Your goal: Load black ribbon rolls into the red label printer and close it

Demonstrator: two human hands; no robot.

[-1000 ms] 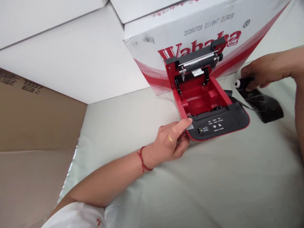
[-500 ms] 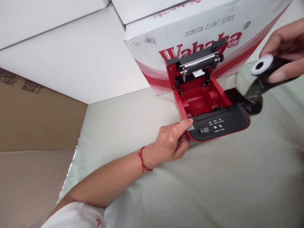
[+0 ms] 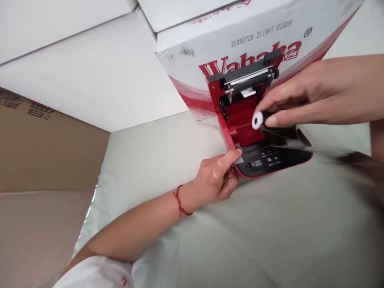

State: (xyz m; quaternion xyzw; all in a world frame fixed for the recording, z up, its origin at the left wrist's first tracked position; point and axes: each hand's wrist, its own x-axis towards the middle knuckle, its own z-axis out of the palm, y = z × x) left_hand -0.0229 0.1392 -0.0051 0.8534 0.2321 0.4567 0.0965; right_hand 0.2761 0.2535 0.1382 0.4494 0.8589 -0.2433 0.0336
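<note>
Left hand [image 3: 214,178]: fingers clamped on front corner of red-and-black printer [image 3: 268,163], lid raised, before Wahaha carton [image 3: 207,46]. Right hand [image 3: 318,96]: thumb and fingers clamped on black film roll [image 3: 257,120], above open compartment; loose film trailing rightward.

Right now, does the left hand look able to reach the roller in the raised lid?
Probably yes: the lid is up, the roller exposed, and the right hand with the black roll is over the right side. The left hand may need to leave the red machine.
</note>
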